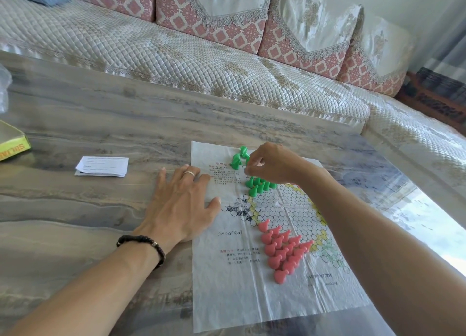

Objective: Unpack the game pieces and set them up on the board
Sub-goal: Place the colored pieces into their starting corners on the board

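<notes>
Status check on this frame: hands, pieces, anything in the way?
Left hand flat, pinning paper board. Right hand pinching over green pieces; what it holds hidden. Pink pieces set. Nothing blocking.

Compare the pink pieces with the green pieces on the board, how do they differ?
The pink pieces fill their near corner as one packed triangle; the green pieces are split, some standing by the far corner, a few loose beside it. The right hand hovers over the green ones; no hand touches the pink. Both share the same pawn shape.

Grey marbled glossy table (100,113) in front, quilted pale sofa (176,55) behind with pink patterned back cushions (216,20), dark carved wood side unit (438,96) far right, bright daylight glare
</notes>
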